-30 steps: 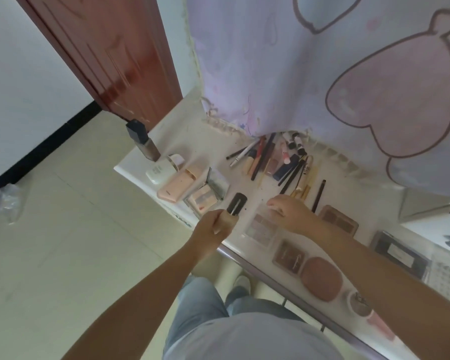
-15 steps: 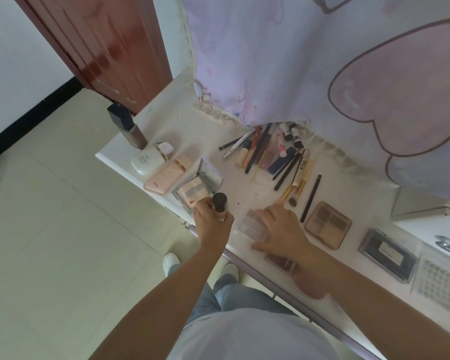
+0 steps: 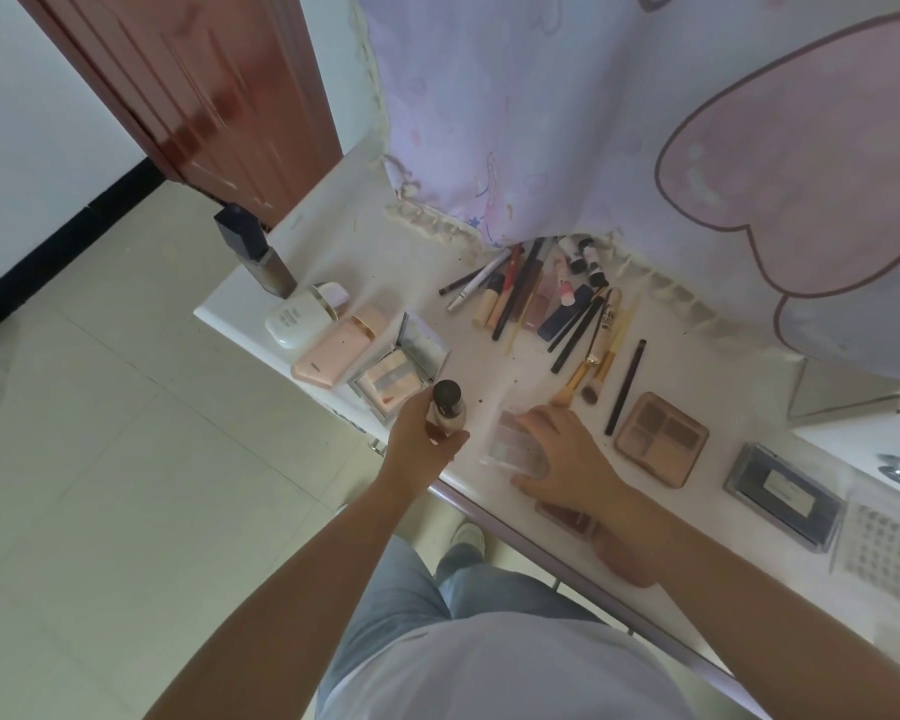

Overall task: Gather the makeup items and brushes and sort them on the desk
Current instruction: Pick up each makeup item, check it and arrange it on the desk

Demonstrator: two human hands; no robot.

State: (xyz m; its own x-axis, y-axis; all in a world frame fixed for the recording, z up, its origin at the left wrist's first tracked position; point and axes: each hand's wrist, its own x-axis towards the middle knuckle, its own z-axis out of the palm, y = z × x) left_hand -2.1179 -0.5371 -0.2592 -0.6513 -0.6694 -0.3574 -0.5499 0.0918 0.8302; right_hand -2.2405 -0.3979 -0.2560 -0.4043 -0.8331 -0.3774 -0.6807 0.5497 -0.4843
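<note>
My left hand (image 3: 423,440) grips a small foundation bottle (image 3: 447,406) with a black cap, held upright at the white desk's (image 3: 375,262) front edge. My right hand (image 3: 567,449) rests on a clear-lidded eyeshadow palette (image 3: 513,443), fingers curled over its right side. Several pencils, tubes and brushes (image 3: 546,298) lie in a row near the curtain. An open mirrored compact (image 3: 398,374), a pink case (image 3: 339,345), a white bottle (image 3: 302,311) and a dark-capped bottle (image 3: 258,257) sit at the left. A brown palette (image 3: 661,444) lies to the right.
A purple patterned curtain (image 3: 619,122) hangs over the desk's back. A black palette (image 3: 780,488) and a clear grid sheet (image 3: 889,548) lie at the right. A red-brown compact (image 3: 567,514) shows under my right wrist. A wooden door (image 3: 204,90) stands at the left, above tiled floor.
My left hand turned the foundation bottle from tilted to upright, cap up. My right hand slid back onto the clear palette near the desk's front edge.
</note>
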